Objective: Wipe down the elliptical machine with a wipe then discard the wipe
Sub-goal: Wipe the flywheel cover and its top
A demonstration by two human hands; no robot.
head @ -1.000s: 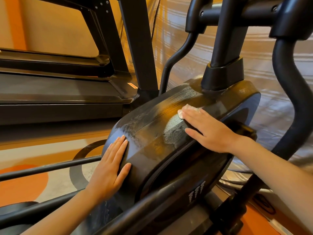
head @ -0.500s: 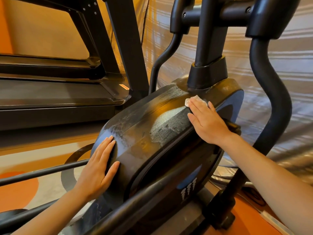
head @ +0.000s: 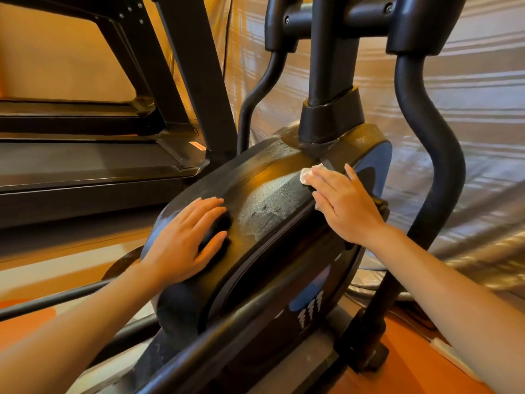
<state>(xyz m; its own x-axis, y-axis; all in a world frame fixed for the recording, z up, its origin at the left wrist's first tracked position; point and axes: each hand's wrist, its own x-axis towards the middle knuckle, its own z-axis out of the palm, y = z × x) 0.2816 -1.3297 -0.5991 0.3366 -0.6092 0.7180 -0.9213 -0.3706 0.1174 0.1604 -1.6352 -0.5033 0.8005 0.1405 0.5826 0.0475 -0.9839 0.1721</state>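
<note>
**Inspection: flywheel housing wipe-down in progress**

Pressing one white wipe (head: 312,174) flat against the upper curve of the elliptical's black flywheel housing (head: 272,200), just below the collar of the centre post (head: 331,120). Covering most of the wipe with the right hand (head: 345,207), fingers straight and close together, palm down; only a crumpled corner showing past the fingertips. Judging the flat-hand hold as chosen to spread pressure over the curved, textured shell rather than to pinch the cloth.

Resting the left hand (head: 186,241) on the lower front of the same housing, fingers extended and slightly spread, thumb apart, holding nothing. Judging this as a brace, steadying the body while leaning in over the machine.

Noting a damp, speckled sheen on the shell between the two hands, suggesting coverage there; the side panel with its blue patch (head: 311,297) looking dry, though hard to confirm. Wiping stage only; discarding not yet reached, and no bin in view.

Counting: two hands, one wipe, one housing, one centre post, two curved handle arms (head: 426,132) flanking the post, and one treadmill (head: 93,163) standing beside, well apart from the work.
</note>
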